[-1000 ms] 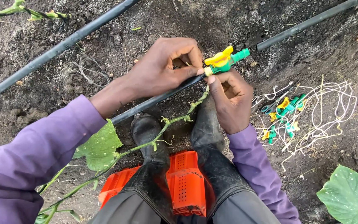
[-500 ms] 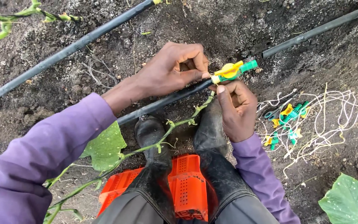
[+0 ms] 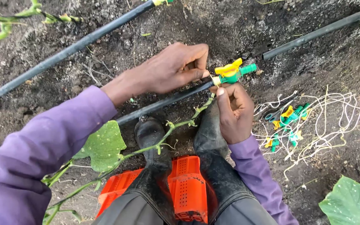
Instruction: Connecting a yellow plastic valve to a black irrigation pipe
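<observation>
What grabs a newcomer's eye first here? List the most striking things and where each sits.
The bright green and yellow valve at top centre stands out, pinched between the left hand and the right hand at the end of a black irrigation pipe on dark soil. Below, an orange crate glows between the muddy black boots. To the right lies a tangle of pale string with spare valves.

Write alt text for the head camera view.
Two hands hold a green and yellow valve at the end of a black hose over dark soil: left hand at the joint, right hand beneath it.
</observation>
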